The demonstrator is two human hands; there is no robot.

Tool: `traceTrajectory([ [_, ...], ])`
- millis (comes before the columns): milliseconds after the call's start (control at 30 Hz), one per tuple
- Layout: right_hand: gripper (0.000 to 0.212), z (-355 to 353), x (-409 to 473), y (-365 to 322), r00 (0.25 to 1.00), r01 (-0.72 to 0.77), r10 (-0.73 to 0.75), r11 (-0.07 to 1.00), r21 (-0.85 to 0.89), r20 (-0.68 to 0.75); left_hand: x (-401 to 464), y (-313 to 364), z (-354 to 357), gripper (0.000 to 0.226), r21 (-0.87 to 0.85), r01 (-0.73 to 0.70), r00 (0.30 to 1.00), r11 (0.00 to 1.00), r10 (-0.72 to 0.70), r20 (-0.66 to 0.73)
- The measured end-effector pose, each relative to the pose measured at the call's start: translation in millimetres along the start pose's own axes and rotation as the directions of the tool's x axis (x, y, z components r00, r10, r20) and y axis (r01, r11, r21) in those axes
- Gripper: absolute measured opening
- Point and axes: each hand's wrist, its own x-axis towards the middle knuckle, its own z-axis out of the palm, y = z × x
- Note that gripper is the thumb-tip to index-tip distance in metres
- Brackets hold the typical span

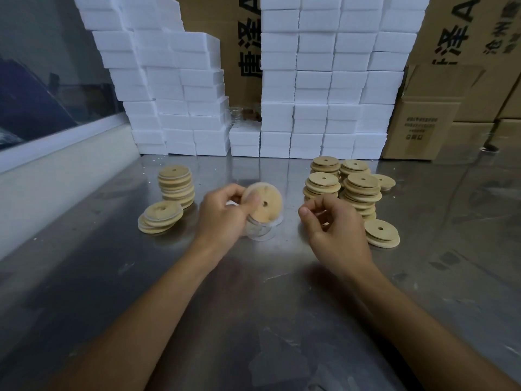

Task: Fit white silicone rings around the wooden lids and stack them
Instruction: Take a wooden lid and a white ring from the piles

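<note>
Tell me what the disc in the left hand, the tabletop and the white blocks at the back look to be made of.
Lid held by the left hand: pale unfinished wood, matte, with faint grain and a centre hole.
Tabletop: probably stainless steel, brushed grey, with scratches and dull reflections.
White blocks: likely foam, matte with a slightly grainy surface; it could also be boxes.

back cardboard box [242, 38]: big black sideways print "唐泽A" | right-hand carton [456, 32]: same "泽A" showed, rest cut off | small brown box [420, 128]: label lines were too blurry to read
</note>
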Motion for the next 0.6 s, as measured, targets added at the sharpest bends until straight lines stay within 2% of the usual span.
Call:
traceTrajectory([
  [67, 0.013, -1, 1, 0, 1.000, -0.015, 0.015, 1.000, 0.012, -0.025, 9, -4, -12, 0.008, 0.047, -0.010, 0.978, 0.999, 0.020, -0.207],
  [133, 0.009, -2, 2, 0, 0.999, -0.019, 0.020, 1.000, 0.022, -0.047, 17, -9, -28, 0.008, 0.111, -0.010, 0.910, 0.994, 0.055, -0.412],
  [267, 0.007, -2, 2, -2, 0.997, -0.007, 0.008, 1.000, 0.018, -0.078, 30, -24, -61, 0.009, 0.135, 0.090, 0.755, 0.987, 0.021, -0.656],
  [367, 0.007, -2, 2, -2, 0.995, -0.013, 0.015, 1.000, 0.021, -0.094, 36, -37, -80, 0.015, 0.143, 0.207, 0.656, 0.968, -0.029, -0.754],
  [433, 0.007, -3, 3, -3, 0.994, -0.019, 0.022, 1.000, 0.024, -0.109, 37, -44, -88, 0.018, 0.118, 0.293, 0.614, 0.949, -0.093, -0.784],
  [533, 0.008, -6, 5, -3, 0.986, -0.015, 0.014, 1.000, -0.003, -0.164, 36, -50, -93, 0.019, 0.076, 0.389, 0.594, 0.918, -0.187, -0.783],
  [600, 0.009, -9, 6, -3, 0.980, -0.026, 0.022, 0.999, -0.020, -0.198, 35, -52, -95, 0.019, 0.091, 0.423, 0.606, 0.901, -0.207, -0.768],
])
